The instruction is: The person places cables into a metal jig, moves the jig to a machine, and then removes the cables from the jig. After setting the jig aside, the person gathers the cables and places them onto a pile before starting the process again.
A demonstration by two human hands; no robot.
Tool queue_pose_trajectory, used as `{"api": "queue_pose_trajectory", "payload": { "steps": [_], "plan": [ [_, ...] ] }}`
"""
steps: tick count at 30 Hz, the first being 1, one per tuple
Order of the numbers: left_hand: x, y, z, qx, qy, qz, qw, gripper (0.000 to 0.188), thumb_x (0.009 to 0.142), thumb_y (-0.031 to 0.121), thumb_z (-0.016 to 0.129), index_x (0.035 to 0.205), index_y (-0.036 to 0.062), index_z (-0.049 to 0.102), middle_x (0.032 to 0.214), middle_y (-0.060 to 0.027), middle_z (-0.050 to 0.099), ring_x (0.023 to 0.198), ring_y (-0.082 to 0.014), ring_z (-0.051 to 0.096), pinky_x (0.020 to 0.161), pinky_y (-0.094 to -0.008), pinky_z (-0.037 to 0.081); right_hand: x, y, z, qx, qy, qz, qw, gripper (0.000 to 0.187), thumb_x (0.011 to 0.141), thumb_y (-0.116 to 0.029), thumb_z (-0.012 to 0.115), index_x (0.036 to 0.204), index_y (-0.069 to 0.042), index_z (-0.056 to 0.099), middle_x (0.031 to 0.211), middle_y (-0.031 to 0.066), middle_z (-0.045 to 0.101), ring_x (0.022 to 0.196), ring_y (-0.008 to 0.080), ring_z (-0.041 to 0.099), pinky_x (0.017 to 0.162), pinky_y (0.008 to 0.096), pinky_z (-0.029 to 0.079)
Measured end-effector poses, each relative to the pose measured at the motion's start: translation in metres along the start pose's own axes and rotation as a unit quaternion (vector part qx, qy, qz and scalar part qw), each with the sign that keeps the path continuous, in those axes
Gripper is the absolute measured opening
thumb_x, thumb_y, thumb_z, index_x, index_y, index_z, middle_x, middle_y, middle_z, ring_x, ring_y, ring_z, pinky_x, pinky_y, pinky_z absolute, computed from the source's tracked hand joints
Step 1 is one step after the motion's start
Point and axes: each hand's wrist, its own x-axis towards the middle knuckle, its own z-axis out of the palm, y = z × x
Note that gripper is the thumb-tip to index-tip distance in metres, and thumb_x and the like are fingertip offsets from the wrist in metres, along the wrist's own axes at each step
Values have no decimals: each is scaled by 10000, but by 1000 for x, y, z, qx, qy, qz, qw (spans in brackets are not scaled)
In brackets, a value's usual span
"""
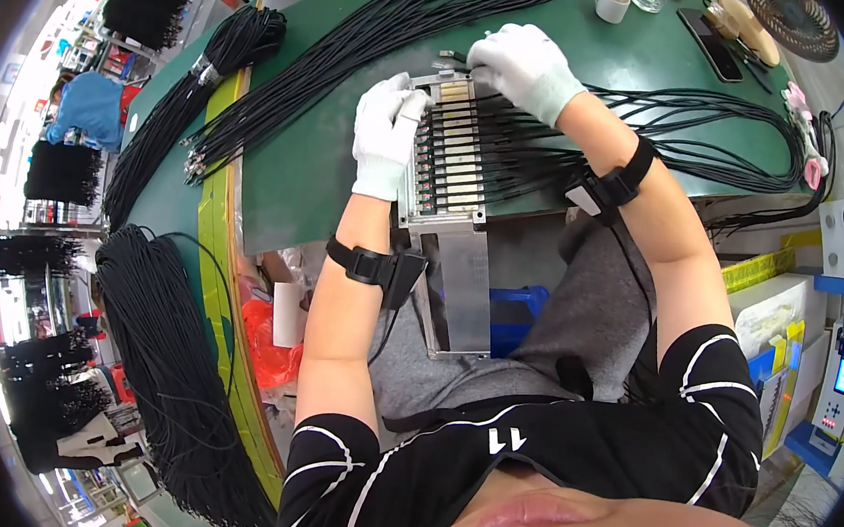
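At the near edge of the green table (291,207), in the head view, a metal fixture (441,219) holds a row of black cables (523,160) running off to the right. The gloved left hand (386,135), fingers partly curled, rests at its upper left edge; the gloved right hand (525,69) is bent nearly closed beside its upper right corner, and whether either grips anything I cannot tell.
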Motion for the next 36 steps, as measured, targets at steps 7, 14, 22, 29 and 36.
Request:
{"api": "queue_pose_trajectory", "payload": {
  "steps": [7,14,22,29,36],
  "plan": [
    [-1,29,2,-68,47,37,996,189,873,210,693,942,38,729,1191,-125,660,1167,-276,546,1018,-377,419,-7,-34,12,152,38,-28,987,219,849,-325,679,943,-128,685,851,87,679,874,292,635,786,410,491],
    [3,14,-14,114,102,4,988,207,878,248,682,951,61,735,1146,-92,680,1123,-281,564,1010,-389,422,-8,9,10,355,-35,60,932,191,854,-296,666,937,-126,692,817,89,669,855,310,624,788,429,504],
    [4,4,-12,112,58,-109,986,277,930,351,586,1033,146,740,1082,-79,698,1075,-257,601,1081,-421,351,-7,8,1,87,-40,41,995,127,834,-262,651,908,-173,703,821,58,669,875,283,624,803,402,508],
    [2,2,-14,132,34,-93,986,305,951,368,544,1098,168,721,1076,-100,692,1052,-256,613,1123,-436,295,-8,9,3,49,-31,26,998,123,842,-283,646,899,-189,703,829,32,666,902,253,621,823,393,499],
    [6,2,2,97,-6,13,995,345,935,449,548,1181,261,699,1295,-175,585,1210,-338,512,1142,-471,250,-6,3,10,43,-17,3,999,121,844,-283,651,883,-177,696,830,30,656,916,246,609,835,392,487]
  ]
}}
